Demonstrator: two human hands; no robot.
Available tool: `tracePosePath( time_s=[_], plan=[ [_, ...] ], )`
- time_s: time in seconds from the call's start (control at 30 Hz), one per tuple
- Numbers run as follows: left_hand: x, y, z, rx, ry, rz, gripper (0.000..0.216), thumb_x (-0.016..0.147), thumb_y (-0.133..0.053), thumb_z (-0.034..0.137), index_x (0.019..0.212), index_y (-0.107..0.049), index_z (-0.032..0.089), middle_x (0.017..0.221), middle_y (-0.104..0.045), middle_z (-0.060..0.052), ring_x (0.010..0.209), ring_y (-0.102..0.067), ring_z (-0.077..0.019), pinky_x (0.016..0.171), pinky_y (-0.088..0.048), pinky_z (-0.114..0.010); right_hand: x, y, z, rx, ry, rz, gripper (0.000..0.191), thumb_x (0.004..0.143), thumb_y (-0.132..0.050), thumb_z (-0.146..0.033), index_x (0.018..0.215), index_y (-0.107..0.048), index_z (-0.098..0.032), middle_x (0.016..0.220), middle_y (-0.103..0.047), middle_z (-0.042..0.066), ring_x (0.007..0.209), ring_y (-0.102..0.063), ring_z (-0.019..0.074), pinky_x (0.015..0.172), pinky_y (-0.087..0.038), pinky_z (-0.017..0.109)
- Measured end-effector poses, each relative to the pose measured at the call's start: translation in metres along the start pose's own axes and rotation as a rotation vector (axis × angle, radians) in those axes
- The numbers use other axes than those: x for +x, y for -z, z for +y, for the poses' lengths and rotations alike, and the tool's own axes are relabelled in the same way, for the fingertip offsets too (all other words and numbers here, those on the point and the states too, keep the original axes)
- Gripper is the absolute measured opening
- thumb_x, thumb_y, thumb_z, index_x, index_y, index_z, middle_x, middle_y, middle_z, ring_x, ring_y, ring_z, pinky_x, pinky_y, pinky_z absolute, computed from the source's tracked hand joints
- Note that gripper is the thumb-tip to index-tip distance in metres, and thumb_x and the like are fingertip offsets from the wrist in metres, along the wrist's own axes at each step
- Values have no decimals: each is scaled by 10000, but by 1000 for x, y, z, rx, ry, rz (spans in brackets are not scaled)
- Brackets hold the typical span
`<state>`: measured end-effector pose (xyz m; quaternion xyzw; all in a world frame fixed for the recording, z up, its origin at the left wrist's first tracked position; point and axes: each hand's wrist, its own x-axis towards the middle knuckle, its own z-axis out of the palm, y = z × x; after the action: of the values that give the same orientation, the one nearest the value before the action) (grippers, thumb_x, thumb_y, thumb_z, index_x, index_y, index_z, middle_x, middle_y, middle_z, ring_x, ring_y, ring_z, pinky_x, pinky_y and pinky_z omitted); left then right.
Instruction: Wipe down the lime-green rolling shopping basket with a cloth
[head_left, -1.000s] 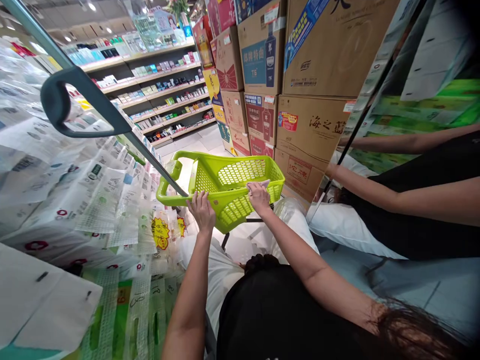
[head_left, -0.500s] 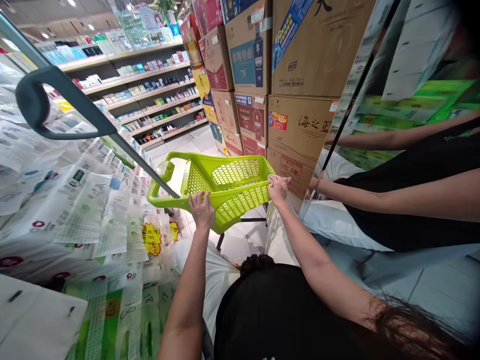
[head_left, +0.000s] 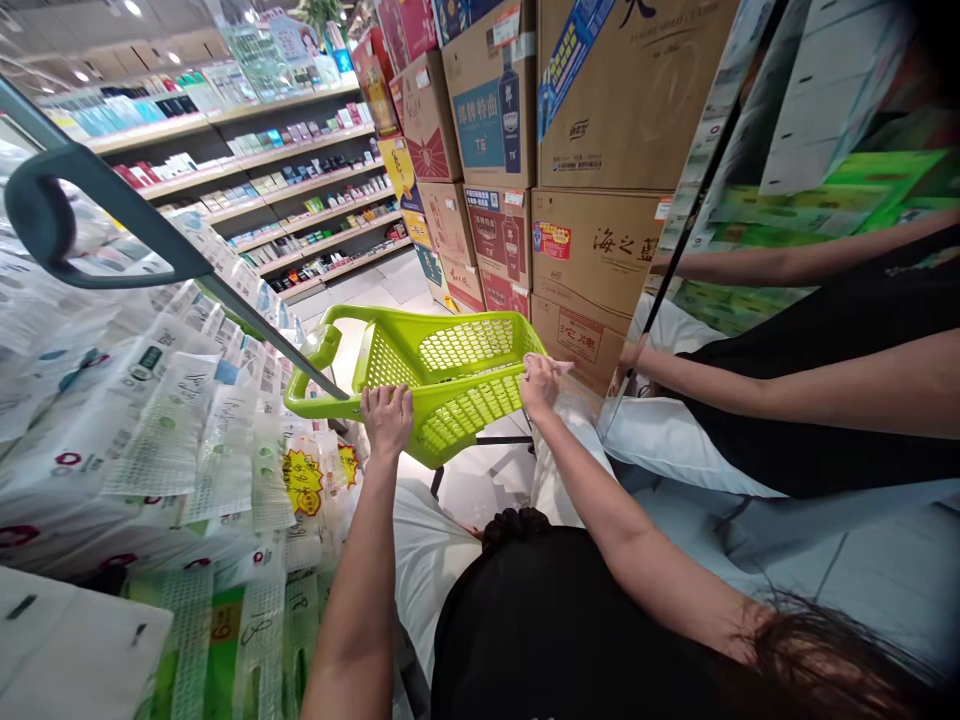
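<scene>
A lime-green plastic shopping cart (head_left: pixel 450 420) with perforated sides stands in front of me, turned sideways. My left hand (head_left: pixel 387 418) is closed over its near rim, close to where a long dark grey handle (head_left: pixel 120 200) slants up to the upper left. At the cart's right end my right hand (head_left: pixel 541 384) grips the rim corner, with the fingers curled over it. Part of the cart's inside shows through the top; its lower frame and wheels are mostly hidden.
Stacked cardboard cartons (head_left: pixel 592 240) rise behind the cart on the right. A mirrored panel (head_left: pixel 750 400) beside me reflects arms and clothing. Plastic-wrapped packs (head_left: pixel 165 400) fill the left side, with yellow price signs (head_left: pixel 302 482). Stocked shelves (head_left: pixel 300 175) stand at the back.
The cart and both hands have shifted slightly to the left in view, and the grey handle has moved left with them. Both hands keep their hold on the rim.
</scene>
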<state>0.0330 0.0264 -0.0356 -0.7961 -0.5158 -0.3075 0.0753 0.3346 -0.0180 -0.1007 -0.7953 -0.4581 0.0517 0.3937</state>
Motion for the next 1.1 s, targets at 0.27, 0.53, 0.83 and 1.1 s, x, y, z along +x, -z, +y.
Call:
tracePosePath(
  time_s=[0.27,0.53,0.83,1.1],
  plan=[
    [-7,-1,7,33,16,-71,471,1025,-328,375,1183,-760,276,1159,-677,-126,1202,-502,-308,1201,-240,-548,-65,-47,-80,79,439,-196,582,907,-519,-92,1459,-581,-264,1533,-544,72,1217,-568,276,1038,-518,400],
    [-13,-9,17,35,35,-59,493,1026,-330,407,1241,-754,278,1161,-649,-134,1208,-473,-324,1149,-271,-553,-20,-30,27,165,-176,261,481,938,-442,-144,1403,-563,-118,1520,-490,203,1422,-441,246,1196,-375,333],
    [-15,-13,18,40,9,-28,507,1032,-322,419,1241,-760,273,1157,-653,-140,1199,-480,-323,1149,-263,-543,-30,-46,21,123,-111,234,455,904,-416,-112,1296,-644,-155,1406,-595,169,1349,-515,258,1152,-421,398],
    [-8,-6,12,18,23,-94,516,1038,-299,388,1253,-759,294,1162,-665,-125,1200,-493,-311,1136,-290,-540,-18,-38,29,106,-19,140,444,926,-398,-85,1276,-665,-145,1424,-597,176,1316,-515,241,1151,-383,354]
  ],
)
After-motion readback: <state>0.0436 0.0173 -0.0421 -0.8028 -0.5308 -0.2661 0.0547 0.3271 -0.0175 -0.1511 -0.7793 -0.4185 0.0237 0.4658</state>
